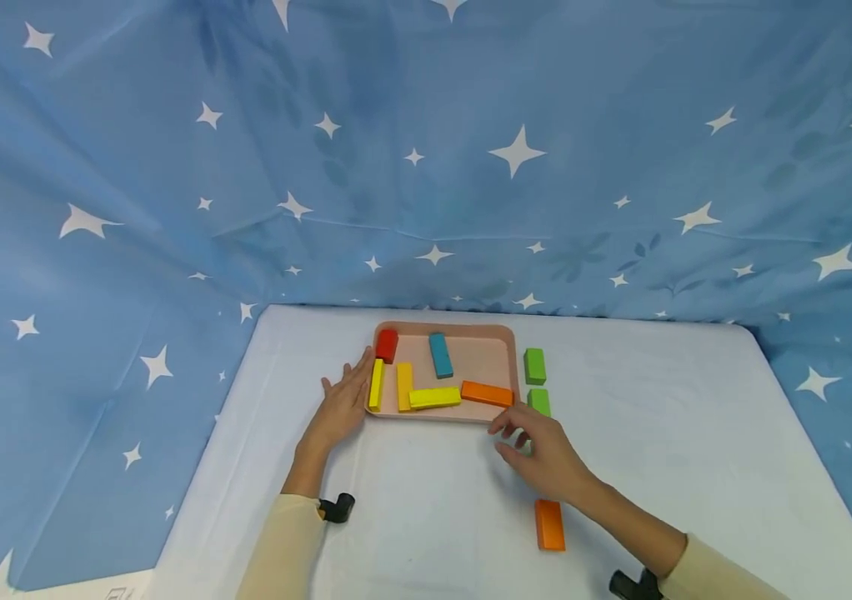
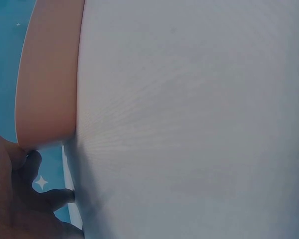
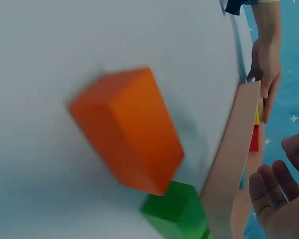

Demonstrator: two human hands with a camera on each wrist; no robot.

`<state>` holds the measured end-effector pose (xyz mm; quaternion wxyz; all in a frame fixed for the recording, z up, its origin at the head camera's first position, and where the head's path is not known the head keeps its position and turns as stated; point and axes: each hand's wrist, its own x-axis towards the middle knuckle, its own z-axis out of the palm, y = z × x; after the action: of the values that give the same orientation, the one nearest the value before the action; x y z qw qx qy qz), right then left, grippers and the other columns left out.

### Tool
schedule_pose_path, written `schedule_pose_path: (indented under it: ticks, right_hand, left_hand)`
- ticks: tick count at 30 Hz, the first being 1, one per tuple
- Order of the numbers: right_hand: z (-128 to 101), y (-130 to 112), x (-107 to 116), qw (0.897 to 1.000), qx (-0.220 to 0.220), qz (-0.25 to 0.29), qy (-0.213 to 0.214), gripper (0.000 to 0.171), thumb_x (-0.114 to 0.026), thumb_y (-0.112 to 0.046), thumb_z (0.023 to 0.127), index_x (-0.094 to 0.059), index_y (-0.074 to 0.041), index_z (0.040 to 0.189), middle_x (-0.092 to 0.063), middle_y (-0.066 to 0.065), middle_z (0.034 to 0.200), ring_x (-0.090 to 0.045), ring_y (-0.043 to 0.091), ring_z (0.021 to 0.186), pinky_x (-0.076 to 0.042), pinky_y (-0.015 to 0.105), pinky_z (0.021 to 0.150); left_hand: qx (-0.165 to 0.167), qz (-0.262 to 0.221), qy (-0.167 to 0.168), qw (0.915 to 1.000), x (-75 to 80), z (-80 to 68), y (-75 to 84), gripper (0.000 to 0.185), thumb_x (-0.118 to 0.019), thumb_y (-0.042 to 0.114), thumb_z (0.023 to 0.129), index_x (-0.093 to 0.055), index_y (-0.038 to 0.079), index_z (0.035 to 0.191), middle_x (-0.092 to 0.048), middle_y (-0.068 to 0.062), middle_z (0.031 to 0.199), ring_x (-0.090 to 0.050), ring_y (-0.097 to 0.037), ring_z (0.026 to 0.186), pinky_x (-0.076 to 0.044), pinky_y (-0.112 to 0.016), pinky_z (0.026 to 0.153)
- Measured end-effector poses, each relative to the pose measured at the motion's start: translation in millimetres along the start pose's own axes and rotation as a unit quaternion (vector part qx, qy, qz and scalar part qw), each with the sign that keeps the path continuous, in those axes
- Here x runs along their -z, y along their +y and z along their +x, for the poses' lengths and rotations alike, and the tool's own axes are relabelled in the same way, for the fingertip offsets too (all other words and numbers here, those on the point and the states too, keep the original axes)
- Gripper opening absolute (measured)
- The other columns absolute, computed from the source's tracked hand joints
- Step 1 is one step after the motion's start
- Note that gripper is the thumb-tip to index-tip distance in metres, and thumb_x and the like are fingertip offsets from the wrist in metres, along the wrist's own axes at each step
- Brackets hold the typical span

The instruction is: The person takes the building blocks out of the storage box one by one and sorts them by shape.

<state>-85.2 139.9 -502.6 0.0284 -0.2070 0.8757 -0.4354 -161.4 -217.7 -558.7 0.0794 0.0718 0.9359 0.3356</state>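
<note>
A shallow pink tray [image 1: 478, 358] holds wooden blocks. My left hand [image 1: 339, 408] lies along its left side with straight fingers, fingertips at the rim; the left wrist view shows them against the tray's outer wall [image 2: 50, 74]. My right hand [image 1: 542, 454] hovers by the tray's front right corner, fingers loosely bent and nothing between them. Closest to it in the tray is an orange block [image 1: 488, 393]. A green block [image 1: 538, 402] stands just beyond the right hand. Another orange block [image 1: 549, 525] lies on the table nearer me, large in the right wrist view.
Inside the tray are a red block [image 1: 387, 346], a blue block [image 1: 441, 356] and three yellow blocks, one [image 1: 377, 385] along the left wall. A further green block [image 1: 534, 367] sits right of the tray. Behind the white table hangs a blue star-patterned curtain [image 1: 396, 192].
</note>
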Motion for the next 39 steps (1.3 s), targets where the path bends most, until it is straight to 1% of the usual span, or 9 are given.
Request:
schedule_pose_path:
  ticks: [3,7,13,18,23,26,31,34,39]
  right_hand:
    - [26.4,-0.7,-7.1,1.0,0.012,0.009,0.005,0.024,-0.077,0.002,0.09,-0.071,-0.014,0.107,-0.07,0.0,0.102,-0.065,0.019,0.09,-0.063,0.034,0.078]
    - [60.7,-1.5,-20.0,0.999,0.025,0.024,0.018,0.018,-0.075,0.002,0.091,-0.072,-0.008,0.105,-0.07,0.005,0.103,-0.066,0.022,0.091,-0.062,0.034,0.079]
    - [100.6,-4.6,-40.6,0.999,0.038,0.028,0.018,0.019,-0.072,0.002,0.091,-0.072,-0.007,0.108,-0.069,0.009,0.104,-0.066,0.025,0.094,-0.062,0.04,0.082]
    - [121.5,-9.2,-53.7,0.999,0.036,0.035,0.006,0.02,-0.068,0.004,0.09,-0.07,-0.004,0.109,-0.067,0.015,0.106,-0.065,0.034,0.096,-0.06,0.045,0.086]
    - [140.0,-13.2,-65.1,0.999,0.03,0.016,-0.004,0.019,-0.067,0.003,0.093,-0.069,-0.001,0.111,-0.066,0.017,0.11,-0.064,0.033,0.1,-0.059,0.047,0.089]
    - [151.7,-14.4,-72.6,1.0,0.02,0.0,-0.01,0.02,-0.067,0.0,0.094,-0.07,-0.004,0.114,-0.066,0.014,0.114,-0.064,0.03,0.105,-0.059,0.043,0.092]
    - [170.2,-18.2,-82.0,1.0,-0.005,-0.009,-0.029,0.026,-0.066,-0.005,0.096,-0.069,-0.008,0.122,-0.064,0.006,0.132,-0.062,0.03,0.118,-0.056,0.042,0.104]
    - [179.2,-19.7,-85.0,1.0,0.002,0.001,-0.031,0.028,-0.066,-0.002,0.096,-0.069,-0.007,0.123,-0.061,0.008,0.142,-0.06,0.031,0.126,-0.053,0.047,0.11]
    - [191.1,-21.1,-91.4,0.999,0.015,0.009,-0.026,0.036,-0.068,0.002,0.094,-0.068,-0.006,0.129,-0.061,0.012,0.142,-0.056,0.03,0.134,-0.045,0.051,0.117]
  left_hand:
    - [-0.001,-0.001,-0.003,1.0,-0.7,0.6,0.7,0.058,-0.036,0.028,0.114,-0.014,0.033,0.168,-0.016,0.011,0.174,-0.022,-0.044,0.158,0.003,-0.079,0.119]
    - [0.007,0.003,-0.004,1.0,-1.1,1.2,0.4,0.058,-0.035,0.029,0.115,-0.013,0.035,0.168,-0.015,0.013,0.174,-0.021,-0.042,0.159,0.003,-0.077,0.121]
    - [0.01,0.002,-0.001,1.0,-1.4,2.3,-0.3,0.058,-0.036,0.029,0.114,-0.015,0.034,0.168,-0.017,0.012,0.173,-0.022,-0.042,0.158,0.003,-0.077,0.12]
    - [0.008,0.001,0.0,1.0,-1.4,2.3,0.1,0.058,-0.037,0.029,0.114,-0.015,0.034,0.168,-0.019,0.011,0.173,-0.023,-0.041,0.158,0.002,-0.078,0.12]
    - [0.015,-0.001,0.001,0.9999,-0.3,1.8,1.3,0.058,-0.038,0.029,0.114,-0.016,0.035,0.168,-0.02,0.01,0.173,-0.023,-0.042,0.158,0.003,-0.078,0.12]
    - [0.017,-0.001,0.001,0.9999,0.3,1.8,-0.1,0.058,-0.037,0.03,0.114,-0.016,0.035,0.168,-0.019,0.012,0.173,-0.023,-0.043,0.158,0.003,-0.078,0.12]
    - [0.017,-0.004,0.003,0.9999,-0.7,2.3,-5.1,0.057,-0.037,0.032,0.114,-0.015,0.038,0.167,-0.018,0.015,0.172,-0.023,-0.043,0.157,0.004,-0.077,0.12]
    - [0.012,-0.009,0.006,0.9999,-1.7,2.9,-5.5,0.057,-0.037,0.032,0.115,-0.016,0.038,0.167,-0.019,0.015,0.172,-0.024,-0.044,0.157,0.004,-0.078,0.12]
    - [0.001,-0.001,0.008,1.0,-0.8,1.0,-2.4,0.056,-0.037,0.028,0.114,-0.018,0.035,0.167,-0.02,0.012,0.173,-0.026,-0.047,0.156,0.001,-0.081,0.118]
